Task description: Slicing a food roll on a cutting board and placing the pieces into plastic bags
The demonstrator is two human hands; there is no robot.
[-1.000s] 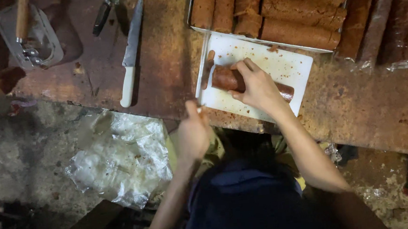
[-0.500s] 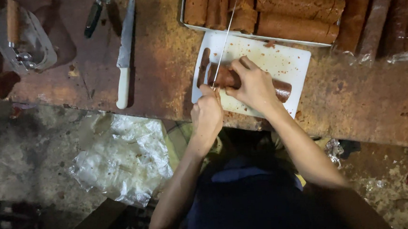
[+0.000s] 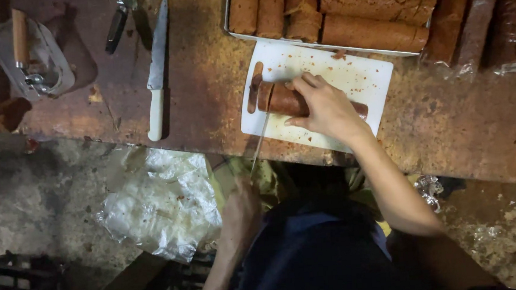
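My right hand (image 3: 324, 108) presses down on a brown roll (image 3: 276, 99) that lies across a white cutting board (image 3: 361, 76). A thin cut slice (image 3: 255, 85) stands just off the roll's left end. My left hand (image 3: 238, 215) is below the table edge, close to my body, gripping a thin-bladed knife (image 3: 261, 142). The blade points up toward the board and its tip is near the roll's cut end.
A metal tray (image 3: 226, 21) behind the board holds several more brown rolls (image 3: 370, 30). A white-handled knife (image 3: 157, 79) lies on the rusty table to the left, near a clear container (image 3: 32, 57). Wrapped rolls (image 3: 501, 22) lie far right. Crumpled plastic (image 3: 160, 205) is on the floor.
The left hand brought the knife across the roll's left end, then drew it back toward my body. A slice now stands apart from the roll. The right hand stayed on the roll.
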